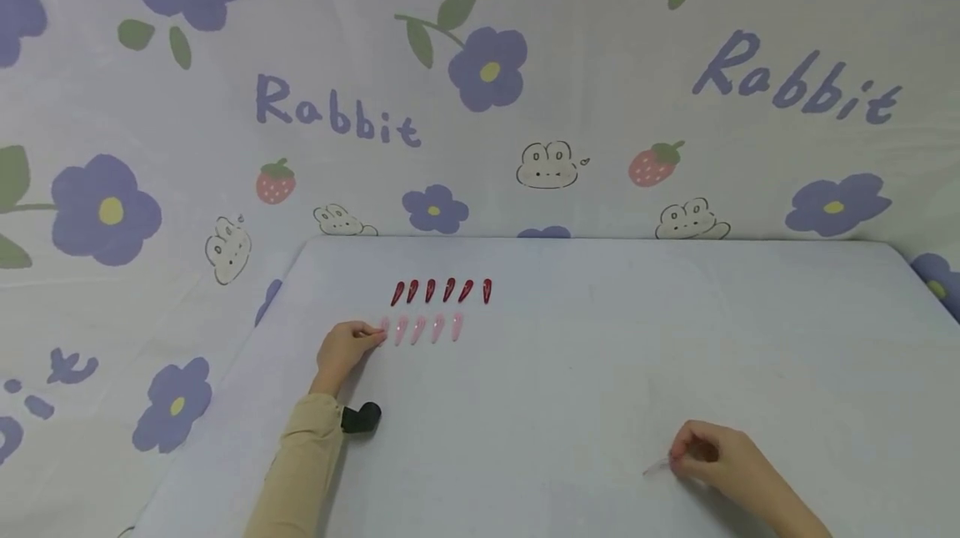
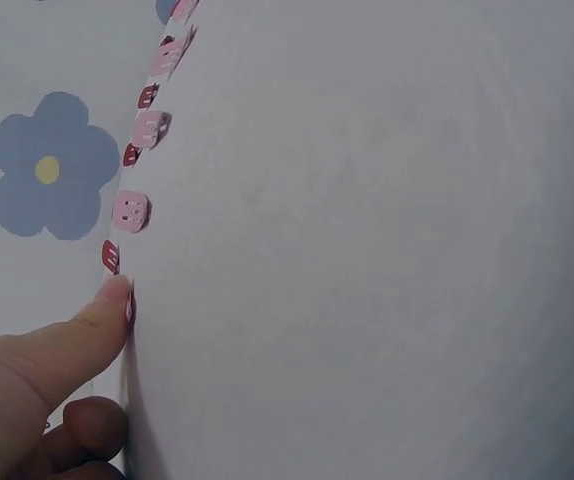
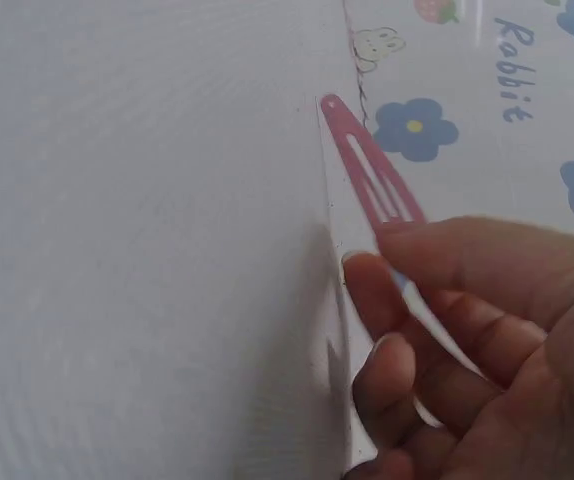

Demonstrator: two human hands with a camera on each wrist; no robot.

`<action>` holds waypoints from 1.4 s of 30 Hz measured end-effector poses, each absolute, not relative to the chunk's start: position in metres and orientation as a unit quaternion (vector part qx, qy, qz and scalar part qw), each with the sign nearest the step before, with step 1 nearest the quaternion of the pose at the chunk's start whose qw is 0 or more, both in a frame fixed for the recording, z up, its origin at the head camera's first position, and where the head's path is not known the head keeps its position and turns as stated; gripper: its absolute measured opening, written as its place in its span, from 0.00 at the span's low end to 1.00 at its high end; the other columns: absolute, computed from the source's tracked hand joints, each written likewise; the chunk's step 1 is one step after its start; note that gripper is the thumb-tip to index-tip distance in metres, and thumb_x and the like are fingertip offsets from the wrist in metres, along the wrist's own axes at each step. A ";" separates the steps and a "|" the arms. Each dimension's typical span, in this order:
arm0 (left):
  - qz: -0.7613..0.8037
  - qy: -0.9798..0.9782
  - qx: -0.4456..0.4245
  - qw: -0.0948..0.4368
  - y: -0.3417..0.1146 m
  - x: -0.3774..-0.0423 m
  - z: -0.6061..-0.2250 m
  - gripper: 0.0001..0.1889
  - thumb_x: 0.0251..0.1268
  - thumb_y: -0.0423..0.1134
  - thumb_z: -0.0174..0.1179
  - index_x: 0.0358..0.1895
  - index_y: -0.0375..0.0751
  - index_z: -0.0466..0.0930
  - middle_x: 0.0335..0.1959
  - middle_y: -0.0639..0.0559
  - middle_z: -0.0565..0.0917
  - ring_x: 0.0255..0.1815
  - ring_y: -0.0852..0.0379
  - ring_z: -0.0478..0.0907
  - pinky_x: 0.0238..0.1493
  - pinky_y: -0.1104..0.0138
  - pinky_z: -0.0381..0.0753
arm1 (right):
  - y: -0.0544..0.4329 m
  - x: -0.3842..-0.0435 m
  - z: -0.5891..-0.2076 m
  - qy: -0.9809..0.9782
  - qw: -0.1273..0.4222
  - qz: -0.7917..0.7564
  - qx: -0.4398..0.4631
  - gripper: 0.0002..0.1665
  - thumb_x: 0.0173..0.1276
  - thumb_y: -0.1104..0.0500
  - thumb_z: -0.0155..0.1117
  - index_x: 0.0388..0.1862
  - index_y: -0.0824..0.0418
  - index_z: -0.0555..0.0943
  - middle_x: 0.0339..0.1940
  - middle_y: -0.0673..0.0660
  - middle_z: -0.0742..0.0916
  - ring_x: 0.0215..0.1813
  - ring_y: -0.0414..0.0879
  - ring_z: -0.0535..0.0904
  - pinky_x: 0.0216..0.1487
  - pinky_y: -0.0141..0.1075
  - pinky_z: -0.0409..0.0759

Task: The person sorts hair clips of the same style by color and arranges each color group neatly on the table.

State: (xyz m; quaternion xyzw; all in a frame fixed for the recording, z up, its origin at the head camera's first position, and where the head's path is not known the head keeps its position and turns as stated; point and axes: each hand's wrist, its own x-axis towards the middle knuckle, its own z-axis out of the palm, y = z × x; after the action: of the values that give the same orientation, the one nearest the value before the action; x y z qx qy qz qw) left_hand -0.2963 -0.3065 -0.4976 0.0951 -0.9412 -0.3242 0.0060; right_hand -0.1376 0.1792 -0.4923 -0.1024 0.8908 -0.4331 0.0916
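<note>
On the white table, a row of several dark red snap hair clips [image 1: 431,291] lies behind a row of several pink snap hair clips [image 1: 418,329]. My left hand [image 1: 347,352] is at the left end of the pink row, thumb and finger pinching the leftmost pink hair clip [image 1: 384,328], whose lower end they partly hide. In the left wrist view, the thumb [image 2: 92,325] lies against that clip. Off to the right, near the table's front, my right hand [image 1: 716,463] pinches another pink hair clip [image 3: 372,170] by its wide end, the narrow end pointing away from the fingers.
The white tabletop [image 1: 555,404] spreads between and around both hands. Behind it hangs a white cloth [image 1: 585,79] printed with purple flowers, strawberries, rabbits and lettering. A black wrist device [image 1: 363,418] sits at the left sleeve's cuff.
</note>
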 end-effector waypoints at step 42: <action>-0.316 -0.945 0.081 0.013 -0.307 -0.295 -0.499 0.14 0.51 0.47 0.65 0.33 0.39 0.84 0.19 0.55 0.73 0.24 0.55 0.66 0.24 0.66 0.61 | 0.158 -0.143 -0.489 0.859 0.046 -0.505 -0.064 0.08 0.67 0.65 0.52 0.44 0.67 0.70 0.23 0.53 0.77 0.20 0.39 0.68 0.20 0.32 0.68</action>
State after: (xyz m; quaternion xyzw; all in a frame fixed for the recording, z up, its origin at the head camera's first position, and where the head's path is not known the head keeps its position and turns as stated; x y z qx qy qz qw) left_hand -0.2950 -0.3073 -0.4992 0.0814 -0.9453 -0.3156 0.0129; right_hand -0.1429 0.1582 -0.4894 -0.0636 0.8594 -0.5052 0.0457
